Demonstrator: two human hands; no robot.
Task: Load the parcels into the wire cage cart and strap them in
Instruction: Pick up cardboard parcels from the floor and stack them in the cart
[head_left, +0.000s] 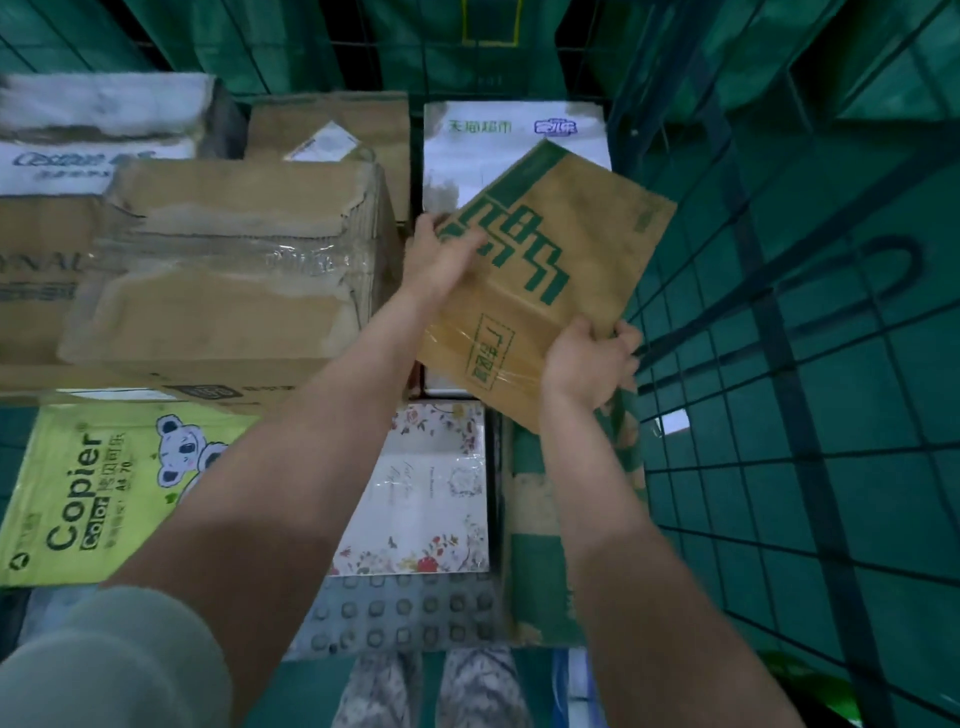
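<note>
Now I log: left hand (441, 254) grips parcel (566, 260) at far-left edge, right hand (589, 364) its near corner; long axis slants toward cage wall (779, 374).

Flat cardboard parcel (550, 275), brown with green print, clear tape over near end. Tilted, far corner toward 1 o'clock, gripped by left hand (441, 254) and right hand (587, 364). Taped brown carton (234, 260) at its 9 o'clock, white carton (498, 135) at 12, floral box (431, 493) at 6. Green mesh wall of wire cage cart (753, 415) at 3.
</note>
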